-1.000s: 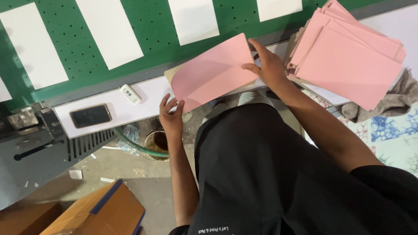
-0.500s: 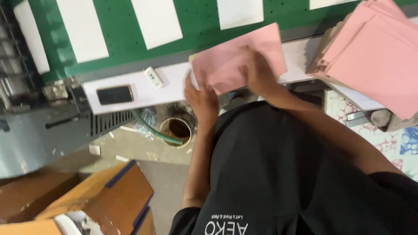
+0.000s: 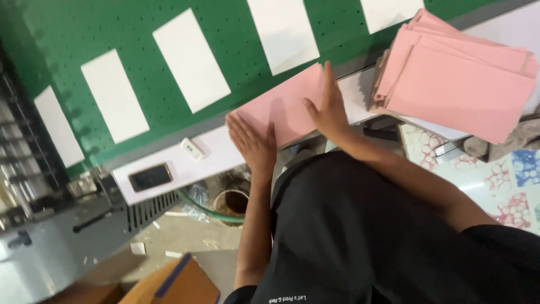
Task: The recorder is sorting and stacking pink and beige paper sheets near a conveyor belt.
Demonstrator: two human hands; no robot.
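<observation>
our left hand (image 3: 254, 143) and right hand (image 3: 328, 110) lie flat, fingers extended, on the pink sheet (image 3: 281, 107) at frame centre. neither hand grips it. the pink stack (image 3: 461, 84) sits upper right.

five white sheets (image 3: 191, 59) beyond the hands, one pink sheet (image 3: 281, 104) under both palms, one pink stack (image 3: 458, 79) right, one phone (image 3: 149, 177) left.

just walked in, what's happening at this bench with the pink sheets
A person presses both hands flat on a pink sheet lying at the edge of a white ledge, beside a green perforated belt carrying white rectangles. The left hand and the right hand both rest on top of it. A stack of pink sheets sits to the right, a phone to the left.
</observation>
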